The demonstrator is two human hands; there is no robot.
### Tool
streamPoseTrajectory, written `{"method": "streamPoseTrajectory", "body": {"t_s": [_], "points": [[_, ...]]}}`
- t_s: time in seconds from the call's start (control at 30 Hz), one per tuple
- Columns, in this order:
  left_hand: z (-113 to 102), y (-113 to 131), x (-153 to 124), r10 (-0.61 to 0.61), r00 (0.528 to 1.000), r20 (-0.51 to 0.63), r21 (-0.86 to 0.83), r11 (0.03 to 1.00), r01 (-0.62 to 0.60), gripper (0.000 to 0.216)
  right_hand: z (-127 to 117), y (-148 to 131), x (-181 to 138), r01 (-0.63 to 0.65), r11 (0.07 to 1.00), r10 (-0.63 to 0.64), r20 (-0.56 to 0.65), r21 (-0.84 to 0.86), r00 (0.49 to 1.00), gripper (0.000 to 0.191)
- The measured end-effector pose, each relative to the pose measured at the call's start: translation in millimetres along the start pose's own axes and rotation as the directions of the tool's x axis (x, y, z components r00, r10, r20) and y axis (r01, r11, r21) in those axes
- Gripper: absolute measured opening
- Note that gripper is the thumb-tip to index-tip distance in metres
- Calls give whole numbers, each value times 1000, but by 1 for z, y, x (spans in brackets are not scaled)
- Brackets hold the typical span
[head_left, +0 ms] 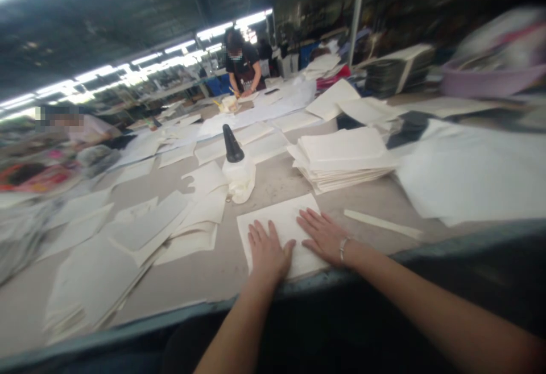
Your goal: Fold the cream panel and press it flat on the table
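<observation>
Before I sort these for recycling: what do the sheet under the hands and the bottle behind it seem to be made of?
Sheet: looks like matte cream paper or thin card; it lies flat and dull under the left hand and right hand. Fabric cannot be ruled out.
Bottle: likely soft whitish plastic, translucent-looking, with a black cone cap, probably also plastic.

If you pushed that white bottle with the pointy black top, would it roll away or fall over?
The bottle would probably tip rather than roll: it stands upright, with a tall black cone on top. Its white body looks slumped and soft, so it may squash when gripped. It stands partly on loose sheets, so it might slide.
</observation>
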State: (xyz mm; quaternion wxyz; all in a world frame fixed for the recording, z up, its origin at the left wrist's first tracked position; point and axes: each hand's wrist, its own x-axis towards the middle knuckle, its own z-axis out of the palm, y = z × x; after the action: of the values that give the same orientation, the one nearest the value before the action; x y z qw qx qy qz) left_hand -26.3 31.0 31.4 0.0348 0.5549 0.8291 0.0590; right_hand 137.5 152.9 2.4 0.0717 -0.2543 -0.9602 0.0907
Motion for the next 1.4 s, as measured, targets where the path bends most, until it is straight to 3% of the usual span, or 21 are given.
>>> {"method": "streamPoseTrajectory", "body": {"t_s": [0.1,0.43,0.63,0.73,0.83,1.0,1.17,1.3,1.4], "points": [[10,5,11,-61,996,-58,59,996,64,79,-1,0,1,-2,1000,3,27,-17,1000,59],[12,-32,47,-140,980,-142,162,973,163,80,-7,-1,3,-29,1000,30,89,-13,996,61],[18,-39,51,-71,957,-281,134,985,112,75,-24,-21,3,-80,994,69,143,76,987,68],[24,-42,50,-11,929,-369,121,991,60,66,-23,-45,12,34,984,-52,101,173,994,68],[25,-44,49,42,923,-382,122,993,6,61,-17,-56,30,95,975,-111,71,200,991,71],[24,-44,50,38,927,-373,154,988,21,65,-13,-22,61,-78,979,63,81,191,995,75],[27,-45,53,7,934,-358,200,977,69,67,-17,13,79,-294,946,282,98,139,954,78],[29,-45,53,-24,939,-343,212,972,102,67,-15,4,76,-406,909,399,81,100,913,80],[25,-46,53,-48,943,-330,187,976,116,66,-12,-17,60,-334,938,326,83,98,942,78]]}}
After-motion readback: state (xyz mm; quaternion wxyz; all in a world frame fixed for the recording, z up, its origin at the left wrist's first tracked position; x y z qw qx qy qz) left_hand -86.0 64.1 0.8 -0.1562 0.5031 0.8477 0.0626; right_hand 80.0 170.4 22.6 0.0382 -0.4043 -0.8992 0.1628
